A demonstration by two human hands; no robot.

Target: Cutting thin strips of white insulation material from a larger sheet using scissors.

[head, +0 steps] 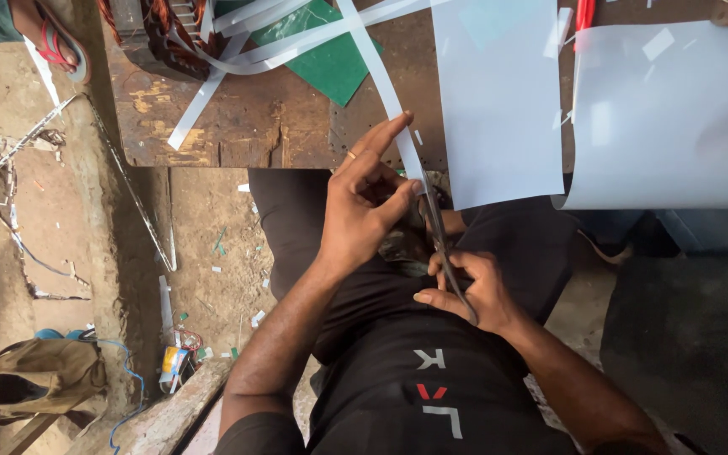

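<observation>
My left hand (362, 206) pinches a long narrow white strip (387, 88) that runs up from my lap over the wooden table edge. My right hand (473, 291) grips a pair of dark scissors (441, 240), whose blades point up at the lower edge of a large pale sheet (498, 101). The strip hangs at the left side of that sheet, right where the blades meet it. Both hands are above my lap, close together, just below the table edge.
The worn wooden table (246, 118) carries several loose white strips (237, 55) and a green board (330, 55). A second curled white sheet (667, 118) lies at the right. Dirt floor with scraps and a brown bag (35, 379) is at the left; another person's sandalled foot (52, 38) shows top left.
</observation>
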